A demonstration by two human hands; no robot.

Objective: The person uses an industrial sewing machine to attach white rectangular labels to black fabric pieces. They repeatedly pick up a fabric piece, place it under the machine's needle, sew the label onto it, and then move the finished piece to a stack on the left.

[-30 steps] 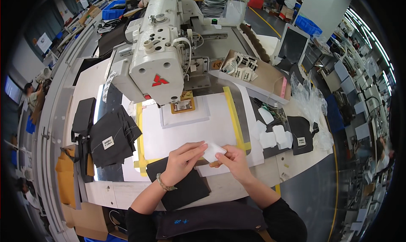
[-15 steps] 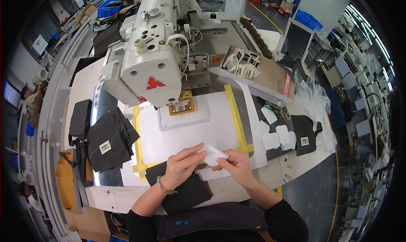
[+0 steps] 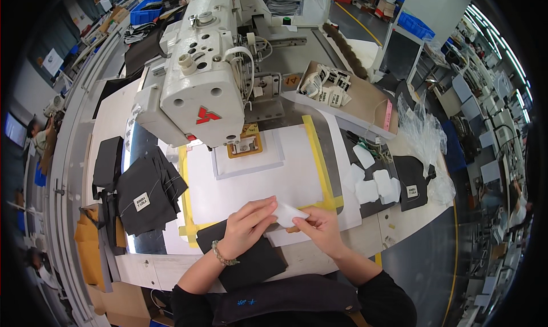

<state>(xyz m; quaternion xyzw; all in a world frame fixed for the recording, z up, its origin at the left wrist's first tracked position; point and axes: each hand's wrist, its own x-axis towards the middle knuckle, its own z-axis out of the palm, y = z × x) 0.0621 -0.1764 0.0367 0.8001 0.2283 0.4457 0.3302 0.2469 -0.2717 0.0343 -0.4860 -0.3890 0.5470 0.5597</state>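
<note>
My right hand [image 3: 321,229] pinches a small white piece [image 3: 292,215], like paper or thin backing, between thumb and fingers. From the other side, the fingertips of my left hand [image 3: 246,223] close on its left edge; a beaded bracelet circles that wrist. The piece is held above the near edge of a white sheet [image 3: 257,191] bordered with yellow tape. Below my left forearm lies a black fabric piece [image 3: 254,265]. Beyond the hands stands a white sewing machine [image 3: 197,101], its gold-coloured frame clamp [image 3: 244,146] over a clear plate.
Stacked black fabric pieces [image 3: 142,193], the top one with a label, lie left. On the right are several white pieces [image 3: 378,185], a labelled black piece [image 3: 412,181], a cardboard box [image 3: 365,114] holding labels, and clear plastic wrap [image 3: 425,130].
My left fingers have drawn closer together at the white piece's edge. The piece has tilted and now looks narrower and bent. My right hand has hardly moved.
</note>
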